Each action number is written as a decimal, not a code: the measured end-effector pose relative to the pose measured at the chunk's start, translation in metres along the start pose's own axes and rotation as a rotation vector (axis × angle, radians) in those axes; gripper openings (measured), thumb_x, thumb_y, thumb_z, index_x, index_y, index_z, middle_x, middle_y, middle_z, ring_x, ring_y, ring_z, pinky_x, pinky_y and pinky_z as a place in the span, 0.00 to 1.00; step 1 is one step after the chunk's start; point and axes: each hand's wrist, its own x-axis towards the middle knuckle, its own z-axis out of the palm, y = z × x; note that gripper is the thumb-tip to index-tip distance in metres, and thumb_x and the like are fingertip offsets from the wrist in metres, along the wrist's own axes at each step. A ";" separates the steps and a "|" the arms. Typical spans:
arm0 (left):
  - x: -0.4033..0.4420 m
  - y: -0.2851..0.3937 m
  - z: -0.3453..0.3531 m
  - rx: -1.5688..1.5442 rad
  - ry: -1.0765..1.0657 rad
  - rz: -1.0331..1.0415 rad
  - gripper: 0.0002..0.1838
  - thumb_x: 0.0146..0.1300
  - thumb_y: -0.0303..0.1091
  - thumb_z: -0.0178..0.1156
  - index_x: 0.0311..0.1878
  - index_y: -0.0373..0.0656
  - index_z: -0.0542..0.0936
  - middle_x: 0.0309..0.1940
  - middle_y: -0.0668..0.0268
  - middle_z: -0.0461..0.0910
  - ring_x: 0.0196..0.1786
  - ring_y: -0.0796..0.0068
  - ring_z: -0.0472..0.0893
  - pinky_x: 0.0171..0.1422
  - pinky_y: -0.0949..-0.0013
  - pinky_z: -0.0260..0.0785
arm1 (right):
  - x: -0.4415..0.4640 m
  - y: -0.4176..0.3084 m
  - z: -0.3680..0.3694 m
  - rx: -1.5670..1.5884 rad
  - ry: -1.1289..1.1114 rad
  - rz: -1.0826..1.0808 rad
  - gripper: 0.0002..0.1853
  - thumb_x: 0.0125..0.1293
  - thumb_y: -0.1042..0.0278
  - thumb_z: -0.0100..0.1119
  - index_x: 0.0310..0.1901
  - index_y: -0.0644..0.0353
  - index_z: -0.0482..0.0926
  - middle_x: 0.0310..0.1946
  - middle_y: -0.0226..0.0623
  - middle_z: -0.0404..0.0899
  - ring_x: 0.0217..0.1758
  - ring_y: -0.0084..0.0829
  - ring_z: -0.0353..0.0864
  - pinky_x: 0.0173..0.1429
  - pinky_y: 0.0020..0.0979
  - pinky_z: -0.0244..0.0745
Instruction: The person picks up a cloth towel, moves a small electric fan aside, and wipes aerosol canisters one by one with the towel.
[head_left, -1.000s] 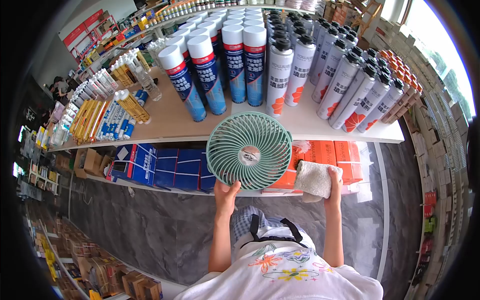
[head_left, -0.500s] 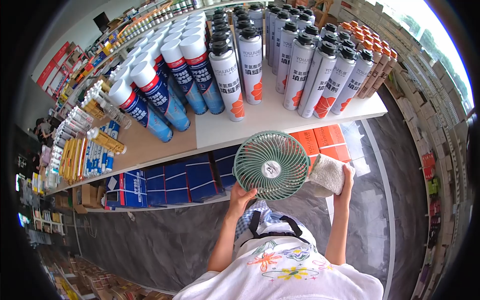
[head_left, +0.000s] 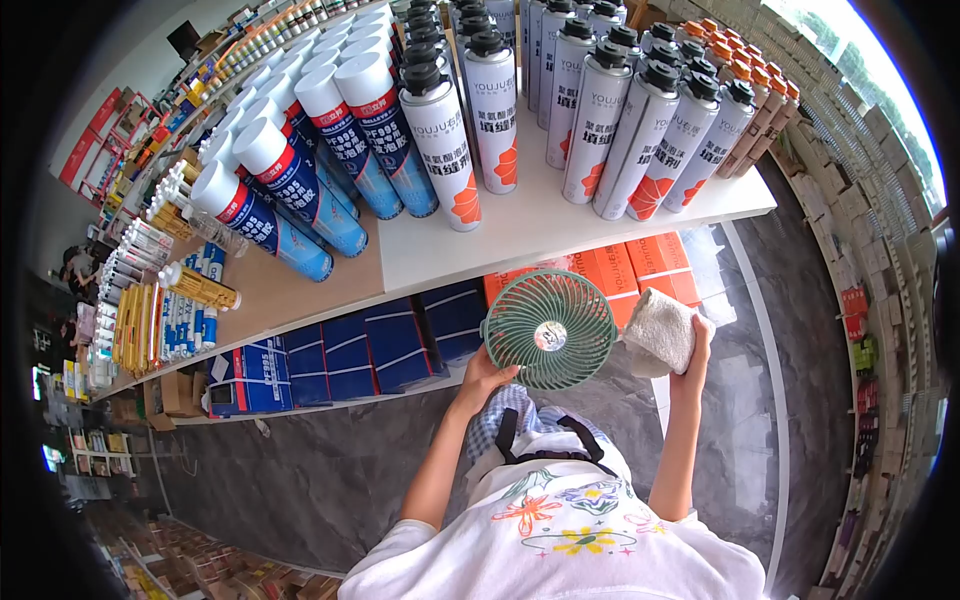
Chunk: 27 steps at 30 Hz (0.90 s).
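Note:
My left hand (head_left: 486,378) grips the lower left rim of a round green fan grille (head_left: 515,335). Curved slats run outward from its shiny centre badge. In my right hand (head_left: 698,350) is a greyish-white cloth (head_left: 662,330), bunched up and wrapped by my fingers. The cloth is just right of the grille, close to its edge. Both are held in front of my body, before the near edge of the display table (head_left: 420,262). What lies behind the grille is hidden.
Rows of blue spray cans (head_left: 300,195) and white foam cans (head_left: 495,120) stand on the table. Blue boxes (head_left: 350,355) and orange boxes (head_left: 655,260) sit beneath it. Yellow tubes (head_left: 135,335) are at the left. Stocked shelving (head_left: 860,250) lines the right side.
The fan grille has shifted slightly right and turned a little in my left hand. My right hand and the cloth have moved only slightly. The view has tilted a bit.

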 end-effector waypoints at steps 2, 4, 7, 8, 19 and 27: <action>0.003 -0.011 -0.006 0.007 0.008 -0.013 0.25 0.62 0.24 0.69 0.60 0.43 0.72 0.46 0.72 0.78 0.40 0.84 0.76 0.39 0.78 0.68 | 0.000 0.006 -0.003 0.004 -0.007 0.017 0.26 0.65 0.50 0.64 0.57 0.60 0.74 0.48 0.33 0.80 0.51 0.26 0.81 0.55 0.30 0.76; 0.007 -0.024 -0.014 0.019 0.024 -0.020 0.25 0.62 0.21 0.68 0.61 0.43 0.72 0.48 0.71 0.79 0.42 0.82 0.78 0.42 0.77 0.73 | -0.002 0.010 -0.003 0.005 0.005 0.024 0.26 0.65 0.50 0.64 0.56 0.60 0.75 0.48 0.33 0.80 0.51 0.26 0.81 0.55 0.30 0.76; 0.020 -0.056 -0.039 0.011 -0.015 -0.010 0.27 0.62 0.22 0.67 0.63 0.44 0.71 0.55 0.65 0.80 0.56 0.69 0.82 0.55 0.63 0.81 | -0.003 0.015 -0.010 -0.011 0.023 0.035 0.25 0.65 0.51 0.64 0.56 0.60 0.75 0.48 0.33 0.80 0.51 0.26 0.81 0.55 0.30 0.75; 0.022 -0.063 -0.043 0.000 0.005 -0.020 0.27 0.62 0.21 0.67 0.64 0.45 0.71 0.56 0.64 0.79 0.56 0.67 0.82 0.56 0.59 0.80 | -0.003 0.016 -0.012 -0.004 0.023 0.022 0.25 0.65 0.51 0.64 0.56 0.60 0.75 0.48 0.33 0.80 0.51 0.26 0.81 0.55 0.30 0.75; 0.066 -0.095 -0.079 -0.198 -0.005 -0.055 0.27 0.63 0.17 0.64 0.63 0.48 0.70 0.55 0.66 0.79 0.55 0.66 0.83 0.58 0.61 0.79 | -0.001 0.017 -0.019 0.045 0.029 0.020 0.23 0.66 0.52 0.64 0.55 0.58 0.75 0.47 0.32 0.80 0.51 0.25 0.81 0.54 0.29 0.76; 0.080 -0.099 -0.100 -0.222 -0.017 -0.083 0.27 0.62 0.16 0.63 0.62 0.49 0.71 0.54 0.67 0.78 0.57 0.69 0.80 0.63 0.58 0.75 | 0.001 0.019 -0.022 0.018 0.056 0.045 0.24 0.66 0.50 0.64 0.55 0.56 0.75 0.49 0.32 0.79 0.52 0.26 0.81 0.56 0.31 0.76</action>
